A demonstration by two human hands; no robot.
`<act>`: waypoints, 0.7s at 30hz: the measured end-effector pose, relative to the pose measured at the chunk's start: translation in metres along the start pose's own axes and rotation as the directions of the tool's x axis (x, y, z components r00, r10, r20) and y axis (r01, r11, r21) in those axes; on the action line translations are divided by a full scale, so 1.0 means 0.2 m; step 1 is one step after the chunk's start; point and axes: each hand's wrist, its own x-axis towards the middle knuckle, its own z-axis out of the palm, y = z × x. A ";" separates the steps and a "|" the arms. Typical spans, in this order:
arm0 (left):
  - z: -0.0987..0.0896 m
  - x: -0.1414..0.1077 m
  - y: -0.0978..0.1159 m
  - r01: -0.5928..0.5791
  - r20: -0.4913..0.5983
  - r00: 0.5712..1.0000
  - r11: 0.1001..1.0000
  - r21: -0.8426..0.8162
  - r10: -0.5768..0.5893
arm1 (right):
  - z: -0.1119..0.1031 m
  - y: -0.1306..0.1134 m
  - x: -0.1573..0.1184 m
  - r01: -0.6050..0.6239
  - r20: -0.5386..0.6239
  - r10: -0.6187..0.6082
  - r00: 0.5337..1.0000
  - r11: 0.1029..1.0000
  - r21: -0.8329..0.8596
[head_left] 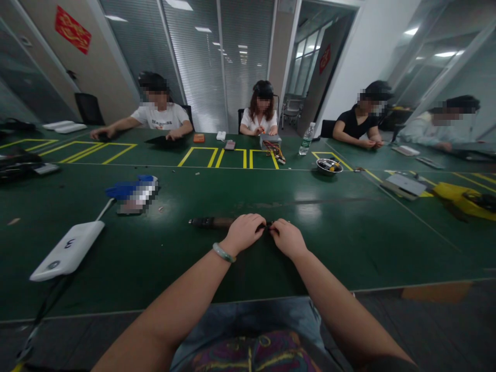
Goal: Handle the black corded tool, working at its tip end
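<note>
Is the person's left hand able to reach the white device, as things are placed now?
Probably yes: the white device lies on the near side of the green table, and nothing seems to stand between it and the left hand. The hand would first have to leave the dark tool.

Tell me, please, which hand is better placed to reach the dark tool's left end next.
Probably the left hand: it lies over the tool, nearer that end; the right hand is farther away.
</note>
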 end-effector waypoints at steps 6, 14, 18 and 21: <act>0.01 0.00 -0.01 -0.004 -0.001 1.000 1.000 -0.009 0.004 | 0.01 0.00 0.00 0.008 -0.046 -0.009 0.999 1.000 -0.023; 0.01 0.00 -0.01 -0.005 0.004 1.000 1.000 -0.008 0.005 | 0.02 0.01 0.00 0.017 -0.030 -0.017 0.999 1.000 0.023; 0.00 0.00 -0.01 -0.007 0.011 1.000 1.000 -0.002 0.007 | 0.02 0.01 0.01 0.020 -0.055 -0.017 0.998 0.998 0.060; 0.00 0.00 -0.01 -0.007 0.016 1.000 1.000 -0.004 0.007 | 0.02 0.02 0.01 0.010 -0.053 -0.005 0.999 0.996 0.087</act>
